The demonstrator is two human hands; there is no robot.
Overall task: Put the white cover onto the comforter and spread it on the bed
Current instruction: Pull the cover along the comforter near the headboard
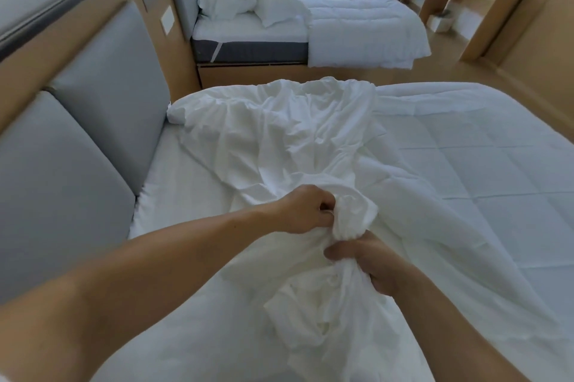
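Note:
The white cover (279, 133) lies crumpled across the near bed (174, 182), bunched from the far side toward me. A quilted white comforter (484, 161) is spread flat on the right part of the bed, partly under the cover. My left hand (306, 210) grips a gathered wad of the cover at the middle of the view. My right hand (372, 266) grips the same bunch just below and to the right. More cover fabric hangs down in folds between my forearms.
A grey padded headboard (93, 139) runs along the left. A second bed (279, 30) with pillows and a comforter stands beyond a narrow gap. A wooden desk (484, 8) and open wooden floor (466, 70) lie at the right rear.

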